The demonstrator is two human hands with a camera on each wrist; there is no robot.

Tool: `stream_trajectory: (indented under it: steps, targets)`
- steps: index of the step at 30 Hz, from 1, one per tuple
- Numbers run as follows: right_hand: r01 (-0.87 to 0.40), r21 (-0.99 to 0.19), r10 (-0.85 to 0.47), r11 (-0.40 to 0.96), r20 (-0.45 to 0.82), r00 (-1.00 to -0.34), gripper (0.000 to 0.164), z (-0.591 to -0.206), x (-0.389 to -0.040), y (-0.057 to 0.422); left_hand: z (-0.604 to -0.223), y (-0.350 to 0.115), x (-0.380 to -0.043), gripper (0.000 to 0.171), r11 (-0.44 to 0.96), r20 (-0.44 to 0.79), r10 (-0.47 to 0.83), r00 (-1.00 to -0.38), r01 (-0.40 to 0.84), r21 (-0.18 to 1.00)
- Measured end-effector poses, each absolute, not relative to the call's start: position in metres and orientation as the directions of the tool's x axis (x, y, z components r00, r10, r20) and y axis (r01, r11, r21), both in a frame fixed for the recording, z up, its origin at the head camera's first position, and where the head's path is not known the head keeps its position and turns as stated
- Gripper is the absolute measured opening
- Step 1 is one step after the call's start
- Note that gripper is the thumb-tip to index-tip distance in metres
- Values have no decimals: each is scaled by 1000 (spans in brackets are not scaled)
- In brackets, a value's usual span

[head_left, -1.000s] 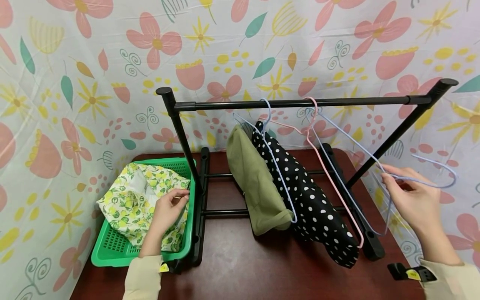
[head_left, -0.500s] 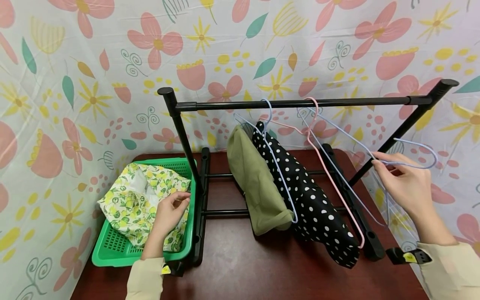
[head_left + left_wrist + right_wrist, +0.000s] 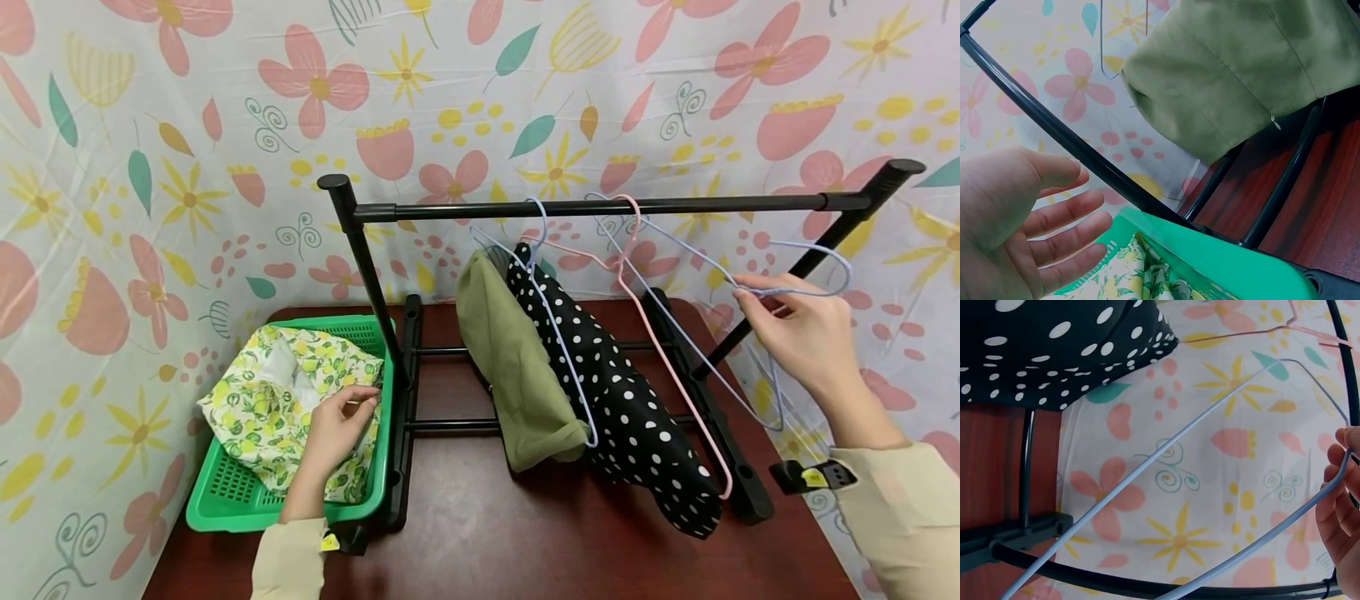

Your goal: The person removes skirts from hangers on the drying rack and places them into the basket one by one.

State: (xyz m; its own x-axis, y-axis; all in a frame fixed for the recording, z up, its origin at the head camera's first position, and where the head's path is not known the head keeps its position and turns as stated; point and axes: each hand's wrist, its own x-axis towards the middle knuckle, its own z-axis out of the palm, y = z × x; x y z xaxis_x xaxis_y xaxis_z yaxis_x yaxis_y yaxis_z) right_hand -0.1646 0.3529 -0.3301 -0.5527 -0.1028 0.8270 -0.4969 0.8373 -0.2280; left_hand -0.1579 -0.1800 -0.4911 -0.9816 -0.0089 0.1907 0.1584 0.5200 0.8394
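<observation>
"The pale blue thin-wire clothes hanger (image 3: 1272, 530), where was it?" one speaker asked.

"In the person's right hand (image 3: 806, 329)," the other answered, "pinched between thumb and fingers at its neck, just below the hook. It slanted across the right end of the black tubular metal rack (image 3: 371, 287); whether its far end touched the top bar (image 3: 720, 205) could not be told."

"And the left hand (image 3: 337, 429)?"

"Its fingers were loosely bent and held nothing. It was over the right side of the green plastic basket (image 3: 213, 518), where a crumpled white cloth with a yellow lemon print (image 3: 258, 408) lay. Whether it brushed the cloth was unclear."

"What hung on the rack?"

"An olive-green garment (image 3: 502, 358) with a small zip pull, on a second pale blue hanger (image 3: 572, 367). Beside it, a black garment with white polka dots (image 3: 630, 408) hung from a pink hanger (image 3: 669, 362). Both hangers were hooked over the top bar, and the rack stood on a dark red-brown tabletop (image 3: 480, 533)."
</observation>
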Motion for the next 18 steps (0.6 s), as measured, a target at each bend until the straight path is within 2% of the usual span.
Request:
stream_trajectory:
  steps: [18]
  targets:
    - [-457, -134, -168, 880, 811, -560, 15, -308, -196, 329, -488, -180, -156, 20, 516, 188, -60, -980, 131, 846]
